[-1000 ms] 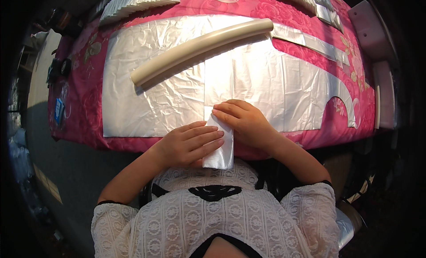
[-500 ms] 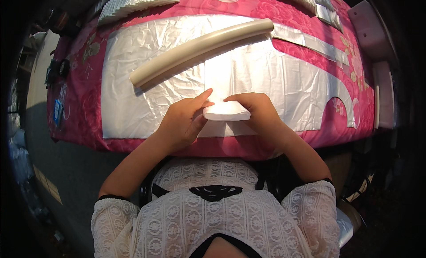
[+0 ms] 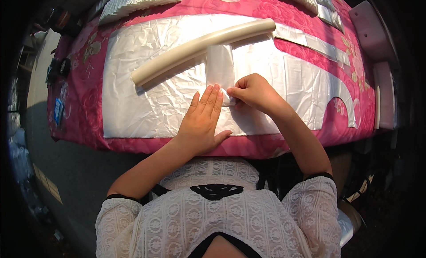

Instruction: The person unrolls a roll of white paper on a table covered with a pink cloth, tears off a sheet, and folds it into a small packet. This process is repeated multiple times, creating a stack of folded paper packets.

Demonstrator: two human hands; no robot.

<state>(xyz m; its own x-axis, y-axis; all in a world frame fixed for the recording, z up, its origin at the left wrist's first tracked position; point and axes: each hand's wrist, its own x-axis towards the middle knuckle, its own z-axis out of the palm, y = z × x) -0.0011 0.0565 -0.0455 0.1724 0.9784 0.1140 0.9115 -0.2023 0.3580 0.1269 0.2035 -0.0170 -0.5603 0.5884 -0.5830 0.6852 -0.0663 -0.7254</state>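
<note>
White plastic, a narrow folded strip (image 3: pixel 220 67), now lies stretched out flat toward the tube (image 3: pixel 202 47); half a second ago it was a small wad between both hands. So the unfolding looks done. Left hand (image 3: pixel 202 122) lies open, fingertips (image 3: pixel 212 90) pressing the strip's near end; right hand (image 3: pixel 255 93) pinches its corner.

A large plastic sheet (image 3: pixel 146 98) is spread on the counter (image 3: pixel 84 120). A long tube (image 3: pixel 199 47) is laid slantwise across the sheet's far half. A small folded strip (image 3: pixel 220 69) is set just before the tube, between the left hand (image 3: pixel 202 122) and the right hand (image 3: pixel 255 91). A stack of sheets (image 3: pixel 133 0) is placed behind, at the far left.
</note>
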